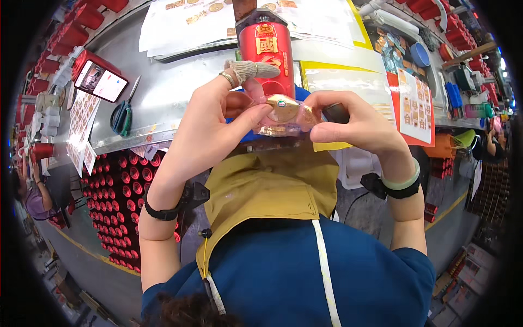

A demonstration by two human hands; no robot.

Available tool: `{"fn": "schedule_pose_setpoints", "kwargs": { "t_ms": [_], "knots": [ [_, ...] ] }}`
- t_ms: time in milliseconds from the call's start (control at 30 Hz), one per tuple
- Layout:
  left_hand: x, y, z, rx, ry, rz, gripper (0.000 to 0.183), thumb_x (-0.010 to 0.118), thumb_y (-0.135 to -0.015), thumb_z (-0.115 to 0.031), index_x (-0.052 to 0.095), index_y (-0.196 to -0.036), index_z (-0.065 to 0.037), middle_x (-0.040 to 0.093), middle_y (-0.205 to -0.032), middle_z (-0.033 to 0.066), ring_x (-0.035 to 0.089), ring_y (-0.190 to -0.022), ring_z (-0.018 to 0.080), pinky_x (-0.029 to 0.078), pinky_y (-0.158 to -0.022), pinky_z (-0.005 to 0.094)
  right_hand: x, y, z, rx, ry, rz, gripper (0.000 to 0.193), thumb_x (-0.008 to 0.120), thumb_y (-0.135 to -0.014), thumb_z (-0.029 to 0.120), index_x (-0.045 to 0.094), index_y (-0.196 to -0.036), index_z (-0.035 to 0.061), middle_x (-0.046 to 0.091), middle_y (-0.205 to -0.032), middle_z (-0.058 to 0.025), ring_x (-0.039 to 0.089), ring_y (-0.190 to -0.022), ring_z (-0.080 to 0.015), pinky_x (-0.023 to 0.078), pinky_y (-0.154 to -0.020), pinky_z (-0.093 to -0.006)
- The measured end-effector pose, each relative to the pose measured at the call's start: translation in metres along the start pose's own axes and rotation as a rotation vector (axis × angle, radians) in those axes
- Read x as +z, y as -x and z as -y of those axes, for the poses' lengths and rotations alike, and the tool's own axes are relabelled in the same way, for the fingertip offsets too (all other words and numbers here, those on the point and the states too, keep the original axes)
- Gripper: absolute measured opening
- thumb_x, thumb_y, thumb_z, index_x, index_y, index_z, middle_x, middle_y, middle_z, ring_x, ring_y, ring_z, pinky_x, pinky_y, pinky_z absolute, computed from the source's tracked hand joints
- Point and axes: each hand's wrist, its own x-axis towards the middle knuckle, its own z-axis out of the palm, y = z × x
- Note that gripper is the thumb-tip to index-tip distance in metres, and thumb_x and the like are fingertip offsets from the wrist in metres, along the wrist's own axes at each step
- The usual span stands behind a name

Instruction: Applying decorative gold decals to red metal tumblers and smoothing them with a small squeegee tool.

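A red bottle (pixel 280 68) with raised gold characters lies in front of me, its near end toward my body. Close to that end, a piece of clear pinkish film with a gold oval emblem (pixel 283 109) is stretched between my two hands. My left hand (pixel 212 122) pinches the film's left side between thumb and fingers. Its index finger, in a knitted finger cover (pixel 255 70), reaches over the bottle's face. My right hand (pixel 362 122) grips the right side of the film, thumb toward me. Whether the emblem touches the bottle is hard to tell.
On the metal bench (pixel 163 87) are a phone (pixel 101 80) in a red stand and dark-handled scissors (pixel 121 117). Sheets of gold decals (pixel 415 101) and a blue cup (pixel 419 55) are at right. Stacked red cylinders (pixel 117 207) stand below left.
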Motion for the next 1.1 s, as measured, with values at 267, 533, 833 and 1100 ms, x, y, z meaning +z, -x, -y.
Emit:
{"fn": "schedule_pose_setpoints", "kwargs": {
  "t_ms": [267, 533, 833, 1100],
  "knots": [
    [0.007, 0.022, 0.027, -0.139, -0.101, -0.014, 0.045, 0.07, -0.093, 0.003, 0.058, -0.136, -0.001, 0.059, -0.095, -0.0004, 0.066, -0.084, 0.0094, 0.055, -0.077, 0.0251, 0.017, -0.002, -0.027, -0.061, 0.061, -0.204, 0.024, 0.072, -0.097, 0.024, 0.072, -0.093, 0.0008, 0.065, -0.076, 0.0013, 0.051, -0.067, -0.0048, 0.041, -0.061, -0.0248],
    [-0.019, -0.003, 0.033, 0.008, -0.272, -0.029, 0.044, 0.076, -0.09, -0.006, 0.063, -0.132, -0.003, 0.058, -0.09, -0.0039, 0.056, -0.082, 0.0051, 0.049, -0.076, 0.0238, 0.014, -0.028, -0.023, -0.233, 0.406, -0.535, 0.021, 0.076, -0.09, 0.019, 0.072, -0.091, -0.0021, 0.067, -0.074, -0.0087, 0.054, -0.061, -0.0148, 0.043, -0.058, -0.0308],
    [-0.021, -0.009, 0.052, -0.088, -0.085, -0.148, 0.048, 0.072, -0.095, -0.008, 0.053, -0.139, 0.001, 0.055, -0.091, -0.0028, 0.058, -0.087, 0.0063, 0.049, -0.079, 0.0242, 0.012, -0.038, -0.034, -0.156, 0.346, -0.546, 0.023, 0.076, -0.092, 0.021, 0.071, -0.092, -0.0007, 0.062, -0.072, -0.0032, 0.05, -0.064, -0.0082, 0.041, -0.058, -0.0271],
    [-0.017, -0.008, 0.062, -0.164, 0.399, -0.212, 0.047, 0.068, -0.099, -0.008, 0.051, -0.142, 0.001, 0.062, -0.096, 0.0014, 0.062, -0.088, 0.0095, 0.051, -0.08, 0.0256, 0.004, -0.041, -0.052, -0.266, 0.188, -0.457, 0.021, 0.073, -0.096, 0.022, 0.07, -0.097, 0.0007, 0.058, -0.074, 0.0035, 0.046, -0.067, -0.0034, 0.039, -0.06, -0.023]
  ]
}}
